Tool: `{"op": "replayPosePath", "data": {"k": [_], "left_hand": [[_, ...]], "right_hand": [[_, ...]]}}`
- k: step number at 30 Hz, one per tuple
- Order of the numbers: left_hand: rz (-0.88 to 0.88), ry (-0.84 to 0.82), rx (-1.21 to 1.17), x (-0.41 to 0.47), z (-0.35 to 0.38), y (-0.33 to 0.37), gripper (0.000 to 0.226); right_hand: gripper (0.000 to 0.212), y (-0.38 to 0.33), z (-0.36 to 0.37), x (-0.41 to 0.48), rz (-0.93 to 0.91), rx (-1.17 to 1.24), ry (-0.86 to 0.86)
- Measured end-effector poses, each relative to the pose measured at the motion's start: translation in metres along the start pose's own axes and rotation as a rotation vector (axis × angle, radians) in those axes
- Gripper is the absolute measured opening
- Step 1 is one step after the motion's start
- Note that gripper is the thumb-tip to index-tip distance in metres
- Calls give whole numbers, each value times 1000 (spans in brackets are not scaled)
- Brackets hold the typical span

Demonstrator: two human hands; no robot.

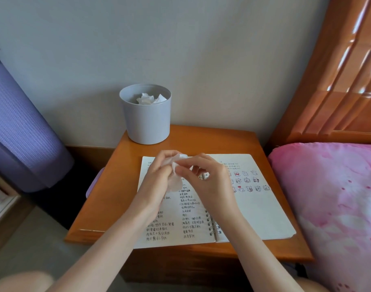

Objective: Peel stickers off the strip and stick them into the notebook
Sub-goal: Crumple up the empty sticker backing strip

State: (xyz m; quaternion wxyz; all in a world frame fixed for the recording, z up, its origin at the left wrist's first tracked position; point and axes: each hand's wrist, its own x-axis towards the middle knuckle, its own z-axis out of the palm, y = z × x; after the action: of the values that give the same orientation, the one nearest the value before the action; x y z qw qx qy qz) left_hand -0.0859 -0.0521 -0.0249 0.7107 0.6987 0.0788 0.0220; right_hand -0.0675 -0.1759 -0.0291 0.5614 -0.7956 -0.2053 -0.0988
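1. Flat on the wooden surface (pixel 117 186): an open ring-bound notebook (pixel 254 218), handwriting down the left page, rows of small cartoon stickers (pixel 249 182) stuck on the upper part of the right page.
2. Over the notebook's upper half, near 12 o'clock along its spine: the sticker strip (pixel 175 183), pale and translucent, held up off the paper between both hands.
3. Left hand (pixel 159 175): fingers curled round the strip, gripping it from the 9 o'clock side.
4. Right hand (pixel 212 175): thumb and fingertips pinched together at the strip's edge from the 3 o'clock side; cannot tell whether a sticker sits between them.
5. At 12 o'clock from the notebook, near the back of the surface by the wall: a grey bin (pixel 146 123) with crumpled white paper (pixel 148 99) inside.
6. At 9 o'clock, a rolled purple mat (pixel 22 127); at 3 o'clock, pink bedding (pixel 332 197) beside the surface; at 2 o'clock, a wooden headboard (pixel 338 81).
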Motion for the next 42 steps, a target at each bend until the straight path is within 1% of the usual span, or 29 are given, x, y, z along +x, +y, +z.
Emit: {"op": "replayPosePath", "data": {"k": [3, 4, 7, 10, 12, 14, 15, 17, 18, 20, 23, 26, 27, 29, 33, 35, 36, 38, 40, 42], "left_hand": [[-49, 13, -131, -2, 1, 4, 27], [-59, 4, -117, -2, 2, 4, 26], [-39, -12, -29, -3, 4, 2, 34], [-16, 59, 10, -2, 5, 1, 17], [-23, 106, 16, -1, 6, 0, 6], [-6, 144, -9, 0, 5, -1, 15], [15, 156, -35, 1, 3, 0, 22], [49, 169, -85, 3, 0, 4, 35], [54, 169, -101, 3, -1, 6, 38], [49, 154, -157, 1, 0, 9, 38], [29, 116, -246, -1, 2, 7, 42], [-20, 54, -281, -3, 2, 6, 33], [-39, 21, -274, -5, 2, 7, 31], [-56, -9, -226, -7, 4, 7, 34], [-50, 60, -75, -4, 9, 5, 22], [-49, 74, 38, -2, 12, 3, 20], [-38, 83, 54, -2, 13, 2, 21], [-14, 93, 13, -3, 14, 2, 26], [-8, 120, -8, -2, 12, 4, 29], [9, 146, 14, -1, 7, 5, 31]], "right_hand": [[2, 5, 0, 1, 15, -88, 33], [3, 6, 0, 1, 22, -89, 30], [3, 4, 0, 0, 23, -59, -3], [7, 1, 1, -2, 86, 38, 9], [16, -1, 2, -2, 120, 117, 34], [21, -2, -1, -2, 126, 175, 24], [21, -2, -2, -3, 115, 177, -9], [20, -2, -5, -5, 71, 105, -100], [21, -3, -4, -6, 41, 59, -132], [22, -3, -1, -6, -11, 22, -141], [14, -1, 3, -4, -64, -26, -66], [3, 3, 5, -1, -62, -90, 46], [3, 4, 6, -1, -64, -133, 86], [9, 5, 7, 0, -52, -211, 134], [13, 8, 12, 0, -75, -308, 195], [17, 8, 15, -1, -50, -292, 185], [17, 8, 15, -1, -47, -283, 181], [15, 5, 13, -3, -42, -248, 164], [14, 0, 4, -4, 22, -125, 80], [18, -4, -6, -5, 44, -14, -9]]}}
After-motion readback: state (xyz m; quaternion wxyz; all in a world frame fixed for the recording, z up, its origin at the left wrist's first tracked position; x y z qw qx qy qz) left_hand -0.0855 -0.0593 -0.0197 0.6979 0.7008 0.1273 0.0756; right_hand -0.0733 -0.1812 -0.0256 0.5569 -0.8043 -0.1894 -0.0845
